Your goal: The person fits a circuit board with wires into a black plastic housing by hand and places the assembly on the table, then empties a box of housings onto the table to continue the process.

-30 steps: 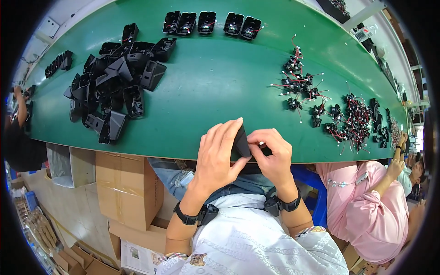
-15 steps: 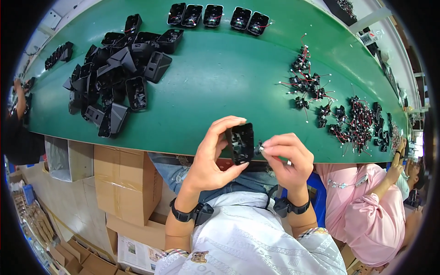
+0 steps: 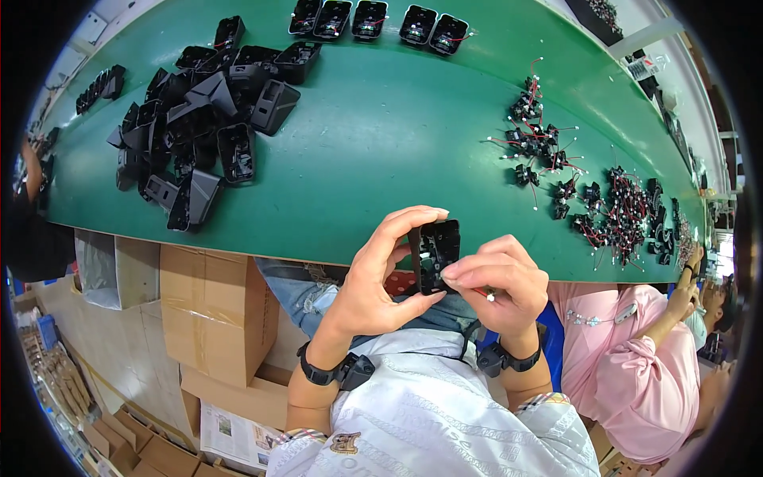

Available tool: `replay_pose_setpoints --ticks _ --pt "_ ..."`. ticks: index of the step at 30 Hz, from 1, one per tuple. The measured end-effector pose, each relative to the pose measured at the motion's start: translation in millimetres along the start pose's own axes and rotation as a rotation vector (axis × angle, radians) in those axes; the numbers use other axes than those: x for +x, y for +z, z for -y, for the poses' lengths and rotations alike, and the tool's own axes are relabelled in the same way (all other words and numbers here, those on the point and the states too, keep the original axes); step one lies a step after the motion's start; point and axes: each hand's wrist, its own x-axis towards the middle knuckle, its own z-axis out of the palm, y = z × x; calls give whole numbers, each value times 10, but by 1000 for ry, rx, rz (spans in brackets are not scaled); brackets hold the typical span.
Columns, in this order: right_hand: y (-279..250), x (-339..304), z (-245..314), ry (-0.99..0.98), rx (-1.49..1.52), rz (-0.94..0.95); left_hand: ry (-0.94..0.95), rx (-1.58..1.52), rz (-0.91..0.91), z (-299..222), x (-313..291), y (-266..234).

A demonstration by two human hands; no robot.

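My left hand (image 3: pixel 381 274) grips a black plastic housing (image 3: pixel 437 250) by its ends, thumb below and fingers above, with its hollow side turned to the right. My right hand (image 3: pixel 505 282) is closed in a pinch at the housing's right edge. A short red wire with a white connector (image 3: pixel 489 297) sticks out under its fingers; the part it belongs to is mostly hidden by the fingertips. On the green table, a heap of similar black housings (image 3: pixel 211 99) lies to the left, and small black parts with red wires (image 3: pixel 624 207) are piled to the right.
Several housings (image 3: pixel 370 20) with wired parts inside stand in a row at the far side. A cardboard box (image 3: pixel 208 302) stands below the table's near edge. A person in pink (image 3: pixel 636 374) sits close on my right; another person's arm (image 3: pixel 33 171) shows at the far left.
My right hand has brought the wired part up against the housing, its fingertips now at the hollow. The housing has shifted slightly right and turned its hollow more into view.
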Motion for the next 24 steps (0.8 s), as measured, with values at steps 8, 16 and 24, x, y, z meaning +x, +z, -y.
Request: replay_pose_setpoints --ticks 8,16,24 --pt "81 16 -67 54 -44 -13 45 170 -67 30 -5 32" --pt "-85 147 -81 -10 -107 120 55 199 -40 33 -5 6" --pt "-4 56 -43 33 -24 84 139 324 -120 -13 0 77"
